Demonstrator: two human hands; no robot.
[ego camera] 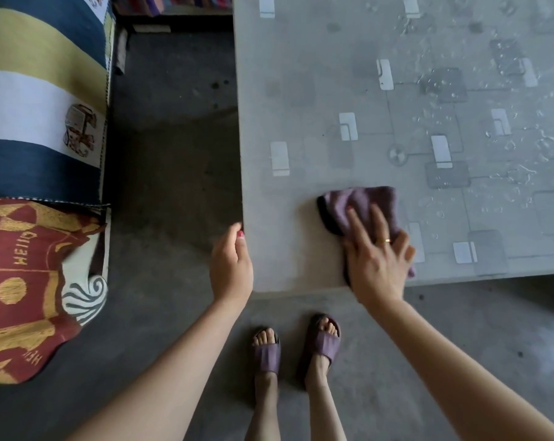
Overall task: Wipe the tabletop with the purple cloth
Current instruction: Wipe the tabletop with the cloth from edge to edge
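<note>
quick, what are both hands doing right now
Left hand: open, fingers loosely curled at the tabletop edge, holding nothing.
Right hand: open, fingers spread flat, pressing the purple cloth onto the tabletop.

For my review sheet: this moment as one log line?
phase: wiping | right hand: flat on purple cloth | left hand: at tabletop corner edge | droplets: far right

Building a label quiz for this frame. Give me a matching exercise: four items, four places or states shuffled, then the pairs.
Items:
1. purple cloth
2. right hand
3. left hand
4. water droplets

States:
A. at the tabletop's left edge, holding nothing
B. scattered over the table's far right part
C. flat on the cloth, fingers spread
D. bunched near the table's near edge

Pairs: 1-D, 2-C, 3-A, 4-B
</note>
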